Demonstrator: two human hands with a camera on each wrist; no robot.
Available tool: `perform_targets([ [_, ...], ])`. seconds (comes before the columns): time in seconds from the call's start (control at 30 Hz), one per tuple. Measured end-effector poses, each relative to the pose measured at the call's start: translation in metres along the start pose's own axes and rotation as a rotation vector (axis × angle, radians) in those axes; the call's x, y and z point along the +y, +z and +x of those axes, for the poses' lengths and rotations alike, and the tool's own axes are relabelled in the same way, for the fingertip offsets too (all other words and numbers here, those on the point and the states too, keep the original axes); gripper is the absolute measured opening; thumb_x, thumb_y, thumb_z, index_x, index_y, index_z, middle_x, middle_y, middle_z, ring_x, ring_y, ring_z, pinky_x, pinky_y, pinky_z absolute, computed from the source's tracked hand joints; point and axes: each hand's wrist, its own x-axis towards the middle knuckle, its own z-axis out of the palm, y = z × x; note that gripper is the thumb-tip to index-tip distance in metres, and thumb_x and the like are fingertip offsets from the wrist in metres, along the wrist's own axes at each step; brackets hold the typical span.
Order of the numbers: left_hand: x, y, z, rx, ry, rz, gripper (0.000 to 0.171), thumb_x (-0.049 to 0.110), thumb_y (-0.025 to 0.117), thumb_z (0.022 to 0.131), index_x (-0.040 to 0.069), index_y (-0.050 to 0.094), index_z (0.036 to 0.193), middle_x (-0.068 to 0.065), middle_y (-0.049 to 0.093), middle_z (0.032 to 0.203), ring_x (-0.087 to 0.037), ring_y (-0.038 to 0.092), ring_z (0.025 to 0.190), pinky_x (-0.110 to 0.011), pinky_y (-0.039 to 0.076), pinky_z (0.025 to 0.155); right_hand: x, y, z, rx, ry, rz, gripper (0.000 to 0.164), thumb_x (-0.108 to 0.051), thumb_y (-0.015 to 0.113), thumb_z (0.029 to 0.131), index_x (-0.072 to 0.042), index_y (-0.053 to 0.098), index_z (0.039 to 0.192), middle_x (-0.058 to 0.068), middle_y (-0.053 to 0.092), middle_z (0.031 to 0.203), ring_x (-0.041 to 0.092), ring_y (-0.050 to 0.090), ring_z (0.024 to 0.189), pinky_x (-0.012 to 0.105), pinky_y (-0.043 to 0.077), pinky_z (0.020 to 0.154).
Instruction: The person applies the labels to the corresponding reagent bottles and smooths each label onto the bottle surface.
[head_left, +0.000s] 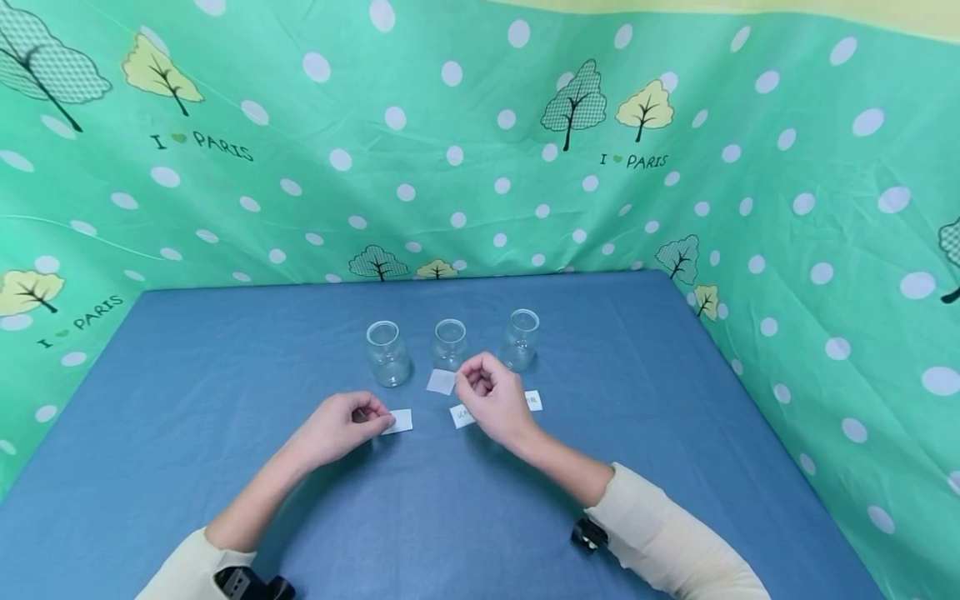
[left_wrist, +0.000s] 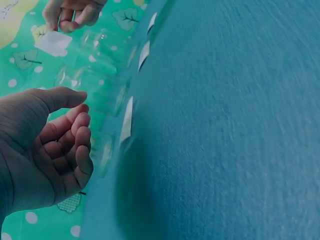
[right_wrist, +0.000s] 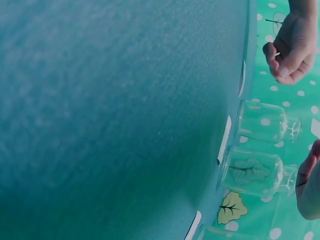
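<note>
My right hand pinches a small white slip of paper by its edge; in the left wrist view the slip hangs from the fingertips, raised off the table. It overlaps the foot of the middle glass jar. My left hand hovers by the left white card, fingers loosely bent. The left wrist view shows this hand holding nothing, with the card beyond it. Under the right hand lie a middle card with handwriting and a right card, both partly hidden.
Two more glass jars, a left one and a right one, stand in a row with the middle jar. A blue cloth covers the table. Green dotted curtain hangs behind it and along the right side.
</note>
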Motion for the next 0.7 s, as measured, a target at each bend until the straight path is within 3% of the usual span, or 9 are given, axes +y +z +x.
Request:
perform_targets([
  [0.17,0.007,0.0,0.0,0.013,-0.004,-0.023,0.014,0.028,0.067,0.086,0.014,0.067,0.086,0.002,0.06,0.073,-0.011,0.051,0.066,-0.021,0.042,0.058,0.003,0.0,0.0,0.007,-0.068,-0.057,0.005,-0.006,0.06,0.083,-0.002,0.061,0.085,0.007,0.059,0.07,0.005,0.044,0.055,0.016,0.037,0.051],
  [0.43,0.02,0.0,-0.001,0.034,0.03,-0.077,0.015,0.027,0.067,0.085,0.012,0.068,0.09,0.001,0.062,0.075,-0.011,0.052,0.066,-0.022,0.044,0.058,0.002,0.002,-0.001,0.046,-0.208,-0.286,0.005,-0.007,0.061,0.077,-0.011,0.061,0.08,-0.003,0.058,0.066,0.002,0.045,0.055,0.015,0.04,0.051],
  [0.7,0.026,0.001,-0.001,0.034,0.036,-0.151,0.017,0.026,0.066,0.086,0.01,0.068,0.092,-0.007,0.064,0.079,-0.01,0.052,0.064,-0.023,0.044,0.057,0.004,0.005,-0.002,0.051,-0.369,-0.43,0.004,-0.01,0.06,0.077,-0.012,0.062,0.08,-0.003,0.059,0.067,0.011,0.052,0.053,0.009,0.037,0.053],
])
